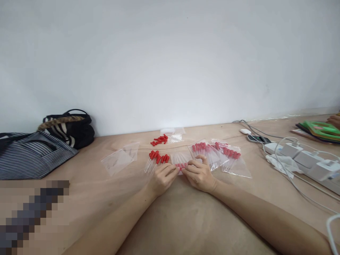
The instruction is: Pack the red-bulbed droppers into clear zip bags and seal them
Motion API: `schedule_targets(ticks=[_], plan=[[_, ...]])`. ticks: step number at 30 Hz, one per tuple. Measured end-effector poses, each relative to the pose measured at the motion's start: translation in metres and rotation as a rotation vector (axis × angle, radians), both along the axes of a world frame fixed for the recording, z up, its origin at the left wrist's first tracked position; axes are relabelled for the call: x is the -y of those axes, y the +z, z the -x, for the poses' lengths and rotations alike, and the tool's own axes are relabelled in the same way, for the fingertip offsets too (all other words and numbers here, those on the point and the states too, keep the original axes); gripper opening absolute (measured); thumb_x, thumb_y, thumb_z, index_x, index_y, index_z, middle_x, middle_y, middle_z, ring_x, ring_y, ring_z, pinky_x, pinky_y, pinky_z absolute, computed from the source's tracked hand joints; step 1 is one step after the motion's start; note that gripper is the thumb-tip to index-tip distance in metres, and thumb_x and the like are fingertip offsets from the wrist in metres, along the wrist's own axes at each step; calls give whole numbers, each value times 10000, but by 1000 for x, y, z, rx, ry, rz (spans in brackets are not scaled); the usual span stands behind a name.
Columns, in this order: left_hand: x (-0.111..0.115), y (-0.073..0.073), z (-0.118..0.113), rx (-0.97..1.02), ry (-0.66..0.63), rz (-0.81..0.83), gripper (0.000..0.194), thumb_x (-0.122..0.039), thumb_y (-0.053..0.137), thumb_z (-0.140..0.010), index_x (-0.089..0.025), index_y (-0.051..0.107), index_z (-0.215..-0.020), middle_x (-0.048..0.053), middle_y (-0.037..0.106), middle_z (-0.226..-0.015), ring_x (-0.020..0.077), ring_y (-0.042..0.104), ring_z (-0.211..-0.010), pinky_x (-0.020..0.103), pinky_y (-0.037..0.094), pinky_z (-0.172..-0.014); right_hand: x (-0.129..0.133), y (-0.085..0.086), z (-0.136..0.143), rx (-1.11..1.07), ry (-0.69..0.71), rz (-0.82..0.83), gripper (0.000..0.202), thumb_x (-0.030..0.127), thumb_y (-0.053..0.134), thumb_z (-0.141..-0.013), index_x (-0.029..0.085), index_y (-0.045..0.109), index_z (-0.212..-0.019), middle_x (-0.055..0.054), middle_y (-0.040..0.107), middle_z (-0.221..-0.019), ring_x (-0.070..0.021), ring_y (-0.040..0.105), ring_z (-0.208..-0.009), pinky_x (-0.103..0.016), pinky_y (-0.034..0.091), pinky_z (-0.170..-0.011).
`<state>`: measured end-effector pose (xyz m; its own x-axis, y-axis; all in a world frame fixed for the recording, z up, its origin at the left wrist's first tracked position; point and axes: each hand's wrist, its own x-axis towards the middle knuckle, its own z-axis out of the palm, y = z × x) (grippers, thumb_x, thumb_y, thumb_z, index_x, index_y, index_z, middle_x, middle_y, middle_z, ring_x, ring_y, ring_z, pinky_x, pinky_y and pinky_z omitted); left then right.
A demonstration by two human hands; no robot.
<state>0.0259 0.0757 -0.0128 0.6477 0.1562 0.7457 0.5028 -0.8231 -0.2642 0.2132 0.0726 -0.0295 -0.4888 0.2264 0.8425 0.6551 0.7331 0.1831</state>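
Note:
My left hand (164, 179) and my right hand (198, 174) meet at the near edge of a clear plastic bag (181, 157) that holds red-topped droppers. Both hands pinch this bag between fingers and thumb. Left of it lie loose droppers with red bulbs (158, 157) and clear stems. Filled bags of droppers (200, 147) (231, 153) lie to the right, overlapping. Behind the hands is a small pile of loose red bulbs (159, 140) beside clear tubes (175, 137). Flat clear bags (118, 161) rest at the left.
A striped bag (34, 156) and a black bag (79, 131) stand at the far left by the wall. At the right are a power strip with white chargers (308, 159), cables, a dark device (257, 139) and green plastic pieces (321, 129), with another person's hand (335, 120) near them.

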Motion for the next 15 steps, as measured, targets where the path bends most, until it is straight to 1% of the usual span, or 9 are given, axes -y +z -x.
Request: schedule_targets(ticks=[3,6,9,13,15], plan=[[0,-1,-2,9,-36,-12,134,-79,456,-833,-119,581,-859,49,643,-711,154,576,-669,269,508,-595,2,3,2,-21,1,-21,146,122,467,-814,193,587,-769,42,607,-628,-95,513,-682,-349,243,-840],[0,0,-2,25,-64,-35,125,-77,464,-829,-121,579,-852,48,654,-722,157,576,-663,276,510,-574,3,5,4,-18,-13,-36,108,146,503,-808,201,593,-784,38,631,-689,-100,509,-691,-348,254,-827],[1,2,-1,18,-82,-58,130,-73,457,-833,-119,576,-854,50,657,-728,155,578,-653,281,508,-562,3,3,4,3,-10,-57,113,124,498,-798,183,589,-768,37,623,-665,-99,508,-685,-353,255,-830],[3,3,0,-13,-64,-96,129,-60,483,-819,-118,575,-887,48,651,-725,157,585,-666,289,512,-591,3,-1,3,11,3,-79,118,99,490,-786,167,584,-764,36,617,-655,-96,516,-692,-361,246,-846],[3,2,0,-18,-48,-104,122,-51,487,-813,-111,575,-870,48,645,-712,157,584,-664,287,512,-602,4,-2,3,12,2,-78,123,102,486,-792,171,585,-772,38,616,-655,-93,518,-698,-357,242,-855]])
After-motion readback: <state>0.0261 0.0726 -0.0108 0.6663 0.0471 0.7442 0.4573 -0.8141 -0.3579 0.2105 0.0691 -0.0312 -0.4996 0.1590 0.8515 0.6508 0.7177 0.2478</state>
